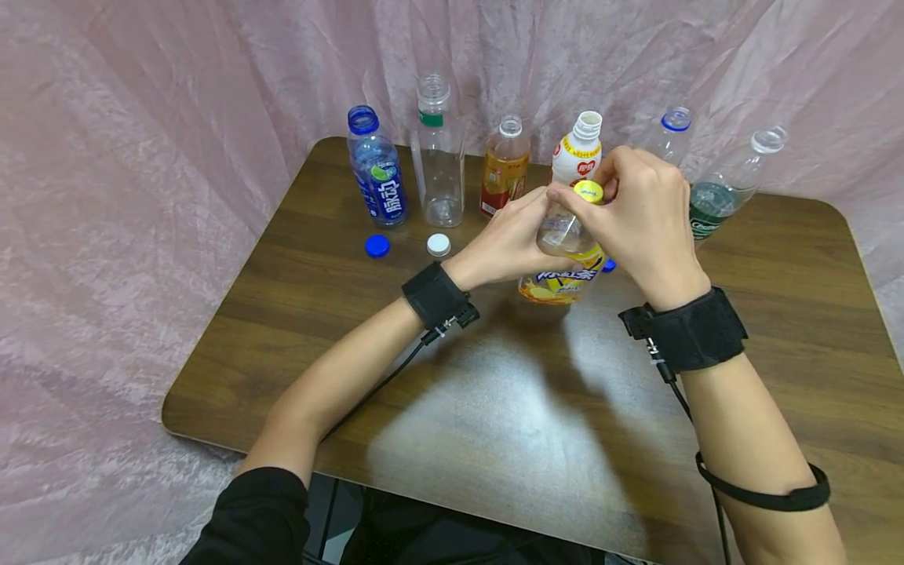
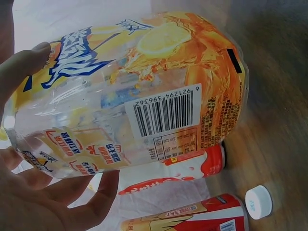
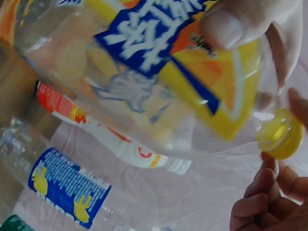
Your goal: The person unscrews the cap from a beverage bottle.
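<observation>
A clear plastic drink bottle (image 1: 554, 292) with a yellow and orange label leans over the middle of the table. Round its upper body my left hand (image 1: 504, 243) grips it; the thumb presses the label in the right wrist view. At the bottle's mouth is a yellow cap (image 3: 284, 134), which my right hand (image 1: 639, 220) pinches between thumb and fingers from above. The left wrist view shows the bottle's barcode side (image 2: 166, 113), with the left hand's fingers (image 2: 98, 204) curled beneath it.
Uncapped bottles stand along the back: a blue one (image 1: 381, 184), a clear one (image 1: 441, 176), an amber-labelled one (image 1: 504, 169), a white one (image 1: 581, 153) and others rightward. Blue (image 1: 377, 246) and white (image 1: 439, 245) caps lie before them. A pink curtain (image 1: 282, 71) hangs behind.
</observation>
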`<state>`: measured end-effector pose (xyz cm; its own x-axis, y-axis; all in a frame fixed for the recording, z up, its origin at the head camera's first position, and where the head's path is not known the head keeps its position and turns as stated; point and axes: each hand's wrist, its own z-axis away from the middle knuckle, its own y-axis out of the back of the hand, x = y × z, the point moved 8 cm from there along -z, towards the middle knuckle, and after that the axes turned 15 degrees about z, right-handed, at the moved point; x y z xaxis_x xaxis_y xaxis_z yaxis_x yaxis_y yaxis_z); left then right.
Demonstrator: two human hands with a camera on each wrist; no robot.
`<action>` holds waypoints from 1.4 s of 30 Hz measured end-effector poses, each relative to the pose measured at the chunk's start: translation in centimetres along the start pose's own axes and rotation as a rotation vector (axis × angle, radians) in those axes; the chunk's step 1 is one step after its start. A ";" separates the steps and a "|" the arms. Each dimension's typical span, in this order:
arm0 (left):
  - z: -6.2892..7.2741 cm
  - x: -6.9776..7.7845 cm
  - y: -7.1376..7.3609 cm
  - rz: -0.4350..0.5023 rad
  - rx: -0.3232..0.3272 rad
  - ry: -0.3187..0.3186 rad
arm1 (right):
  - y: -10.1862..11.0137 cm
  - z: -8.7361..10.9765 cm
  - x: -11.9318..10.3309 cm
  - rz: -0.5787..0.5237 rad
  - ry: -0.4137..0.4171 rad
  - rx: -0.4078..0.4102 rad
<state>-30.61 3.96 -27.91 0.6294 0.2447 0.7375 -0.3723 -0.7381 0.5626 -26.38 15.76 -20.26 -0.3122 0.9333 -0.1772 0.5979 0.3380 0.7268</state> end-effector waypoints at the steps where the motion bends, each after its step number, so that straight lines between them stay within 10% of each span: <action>1: 0.0 0.0 0.0 -0.008 -0.001 0.001 | 0.0 0.0 0.0 0.007 -0.004 0.005; 32: 0.0 -0.5 -0.3 -0.046 -0.038 0.053 | 0.4 -0.1 -1.4 -0.125 0.177 -0.141; 42: 0.4 0.0 -0.3 -0.017 0.015 0.007 | 0.6 -0.3 -0.1 -0.025 -0.011 -0.068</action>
<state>-30.24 3.89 -28.27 0.6306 0.2615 0.7307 -0.3518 -0.7429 0.5695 -26.20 15.80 -19.66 -0.3187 0.9259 -0.2029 0.5384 0.3530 0.7652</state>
